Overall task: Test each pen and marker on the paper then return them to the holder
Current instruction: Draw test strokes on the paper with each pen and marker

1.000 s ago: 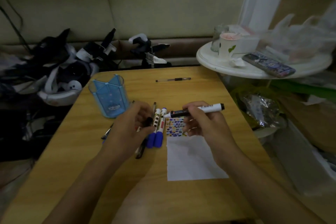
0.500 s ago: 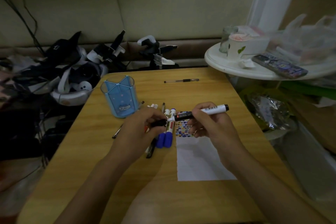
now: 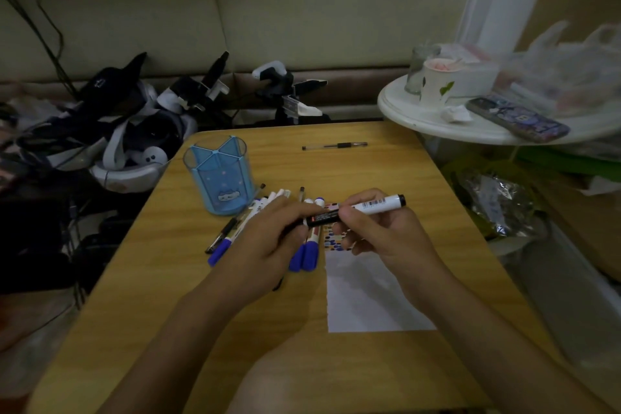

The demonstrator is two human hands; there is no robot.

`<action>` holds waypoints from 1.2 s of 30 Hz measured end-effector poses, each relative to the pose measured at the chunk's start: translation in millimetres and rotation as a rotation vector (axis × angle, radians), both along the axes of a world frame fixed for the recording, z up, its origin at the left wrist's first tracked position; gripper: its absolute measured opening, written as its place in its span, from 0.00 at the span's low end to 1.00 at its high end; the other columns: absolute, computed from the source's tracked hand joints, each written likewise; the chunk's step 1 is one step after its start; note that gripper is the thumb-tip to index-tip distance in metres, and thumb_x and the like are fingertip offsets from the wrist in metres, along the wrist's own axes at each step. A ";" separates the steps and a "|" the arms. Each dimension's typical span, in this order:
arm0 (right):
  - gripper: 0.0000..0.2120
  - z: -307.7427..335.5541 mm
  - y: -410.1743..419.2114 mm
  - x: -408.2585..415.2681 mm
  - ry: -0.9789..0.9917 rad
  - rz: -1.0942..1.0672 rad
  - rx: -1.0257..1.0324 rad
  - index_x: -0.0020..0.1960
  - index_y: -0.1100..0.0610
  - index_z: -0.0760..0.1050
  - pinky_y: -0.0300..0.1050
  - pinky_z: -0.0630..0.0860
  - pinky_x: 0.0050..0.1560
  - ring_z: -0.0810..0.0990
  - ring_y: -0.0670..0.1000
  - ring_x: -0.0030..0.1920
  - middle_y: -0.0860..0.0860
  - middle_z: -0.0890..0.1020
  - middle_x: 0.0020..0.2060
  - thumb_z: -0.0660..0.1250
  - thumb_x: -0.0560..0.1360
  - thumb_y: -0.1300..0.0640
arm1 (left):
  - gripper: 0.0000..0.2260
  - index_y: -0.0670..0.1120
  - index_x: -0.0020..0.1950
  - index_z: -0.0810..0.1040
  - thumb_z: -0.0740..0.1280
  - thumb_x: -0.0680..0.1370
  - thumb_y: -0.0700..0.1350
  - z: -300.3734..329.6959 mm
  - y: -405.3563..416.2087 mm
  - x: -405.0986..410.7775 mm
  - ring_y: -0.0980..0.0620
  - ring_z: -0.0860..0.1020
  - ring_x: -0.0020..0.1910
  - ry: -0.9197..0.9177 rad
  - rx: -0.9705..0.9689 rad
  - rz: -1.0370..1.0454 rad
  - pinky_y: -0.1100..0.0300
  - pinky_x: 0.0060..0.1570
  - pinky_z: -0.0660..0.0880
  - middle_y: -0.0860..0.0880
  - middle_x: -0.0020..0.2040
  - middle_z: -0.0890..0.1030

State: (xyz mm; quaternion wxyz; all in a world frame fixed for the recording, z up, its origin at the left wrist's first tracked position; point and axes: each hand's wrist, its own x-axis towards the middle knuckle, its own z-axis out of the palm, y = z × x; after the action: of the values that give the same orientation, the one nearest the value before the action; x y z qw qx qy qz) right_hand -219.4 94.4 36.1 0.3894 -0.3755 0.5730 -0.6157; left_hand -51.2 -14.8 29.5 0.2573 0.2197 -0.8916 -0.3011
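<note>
Your right hand (image 3: 379, 232) pinches the black-and-white marker (image 3: 363, 208) by its barrel; your left hand (image 3: 268, 245) grips its dark cap end. Under both hands lie the paper (image 3: 366, 299) and loose blue-capped markers (image 3: 307, 255). Beyond your left hand stands the blue holder (image 3: 220, 175).

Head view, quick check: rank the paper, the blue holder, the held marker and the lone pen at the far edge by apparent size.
1. Paper
2. Holder
3. Marker, partly hidden by both hands
4. Pen
The pen lies farther from the camera, so marker versus pen is unsure.
</note>
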 end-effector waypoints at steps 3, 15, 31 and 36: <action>0.04 -1.1 -1.5 0.3 -0.005 0.016 -0.009 0.50 0.59 0.79 0.39 0.78 0.37 0.82 0.48 0.36 0.54 0.86 0.38 0.70 0.77 0.58 | 0.15 0.57 0.66 0.74 0.61 0.82 0.43 -0.3 4.5 -2.6 0.55 0.74 0.48 -0.013 0.046 -0.028 0.68 0.45 0.69 0.54 0.48 0.75; 0.07 4.5 -6.3 7.3 0.015 0.004 -0.024 0.54 0.57 0.77 0.42 0.79 0.37 0.83 0.49 0.35 0.54 0.86 0.38 0.70 0.77 0.56 | 0.05 0.57 0.47 0.73 0.61 0.80 0.55 -4.9 -5.5 -2.5 0.56 0.74 0.41 -0.031 -0.100 0.095 0.64 0.36 0.66 0.57 0.39 0.75; 0.04 -4.4 -0.6 2.7 0.211 -0.003 -0.027 0.47 0.60 0.80 0.38 0.79 0.35 0.83 0.47 0.33 0.52 0.85 0.33 0.70 0.78 0.59 | 0.04 0.56 0.47 0.73 0.61 0.81 0.49 -3.4 -6.1 5.9 0.59 0.72 0.44 -0.087 -0.212 0.088 0.68 0.37 0.64 0.59 0.43 0.70; 0.07 -6.8 -1.7 5.4 0.233 -0.003 -0.025 0.46 0.59 0.79 0.40 0.79 0.37 0.83 0.50 0.33 0.54 0.85 0.33 0.69 0.78 0.55 | 0.17 0.59 0.57 0.77 0.55 0.79 0.64 4.3 -9.0 16.3 0.60 0.73 0.47 -0.121 -0.154 0.047 0.68 0.40 0.69 0.61 0.48 0.70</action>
State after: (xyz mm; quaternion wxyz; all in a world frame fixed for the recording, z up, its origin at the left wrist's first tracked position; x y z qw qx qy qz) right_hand -214.0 92.7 29.3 0.3143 -0.4487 0.6072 -0.5755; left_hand -34.9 -23.8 33.8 0.2263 0.2378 -0.9206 -0.2115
